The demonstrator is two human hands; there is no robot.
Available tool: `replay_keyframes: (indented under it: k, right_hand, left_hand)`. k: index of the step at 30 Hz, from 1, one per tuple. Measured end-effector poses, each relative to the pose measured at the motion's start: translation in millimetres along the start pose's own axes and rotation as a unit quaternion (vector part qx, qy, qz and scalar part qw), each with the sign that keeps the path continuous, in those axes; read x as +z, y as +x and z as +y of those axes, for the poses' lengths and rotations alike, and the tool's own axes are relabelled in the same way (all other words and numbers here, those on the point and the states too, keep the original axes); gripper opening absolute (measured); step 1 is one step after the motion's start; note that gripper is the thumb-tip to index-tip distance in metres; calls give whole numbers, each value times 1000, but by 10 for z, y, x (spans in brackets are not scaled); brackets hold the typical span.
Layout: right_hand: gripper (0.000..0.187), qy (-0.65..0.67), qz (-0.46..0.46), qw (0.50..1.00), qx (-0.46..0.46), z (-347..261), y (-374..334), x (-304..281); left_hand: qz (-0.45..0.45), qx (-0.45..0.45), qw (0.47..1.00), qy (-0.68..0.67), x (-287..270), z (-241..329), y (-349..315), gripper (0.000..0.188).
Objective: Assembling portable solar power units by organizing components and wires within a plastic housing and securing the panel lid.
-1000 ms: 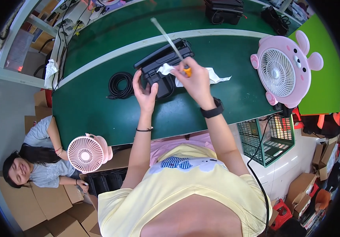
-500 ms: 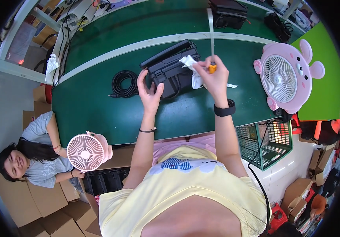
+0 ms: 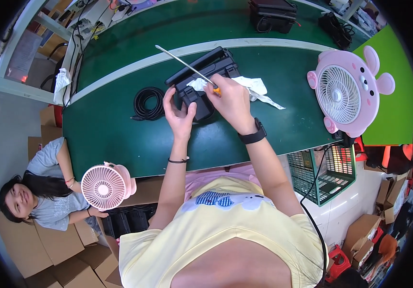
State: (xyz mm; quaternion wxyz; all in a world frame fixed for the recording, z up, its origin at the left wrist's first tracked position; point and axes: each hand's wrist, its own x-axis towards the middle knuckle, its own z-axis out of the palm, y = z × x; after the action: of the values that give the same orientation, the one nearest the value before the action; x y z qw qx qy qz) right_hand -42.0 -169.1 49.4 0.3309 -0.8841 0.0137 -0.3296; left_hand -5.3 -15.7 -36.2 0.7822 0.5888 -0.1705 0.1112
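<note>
On the green bench lies a black plastic case with its long lid part raised at the far side. My left hand grips its near left end, thumb in front and fingers at the side. Over the case, my right hand is closed around a screwdriver with an orange handle; its long metal shaft points to the far left. A crumpled white cloth or tissue is in the same hand, one part against the case and the rest trailing right. A coiled black cable lies just left of the case.
A pink animal-shaped fan stands at the right, and a smaller pink fan at the near left, beside a seated person. Another black case sits at the back. A green crate is below the bench's right edge.
My right hand has moved left over the case with the screwdriver and cloth. The shaft has swung from pointing away to pointing far left. My left hand keeps its hold.
</note>
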Motion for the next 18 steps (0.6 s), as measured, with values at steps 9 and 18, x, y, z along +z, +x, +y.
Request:
replay_keyframes:
  k: [9,18]
  right_hand:
    - [9,-65,22,998,12,160,108,-38]
    - [18,109,-33,992,61,254,-196,-76]
  left_hand:
    - [16,-33,999,14,57,77,57,69]
    - [-52,-69,996,-4,-125,145,194,67]
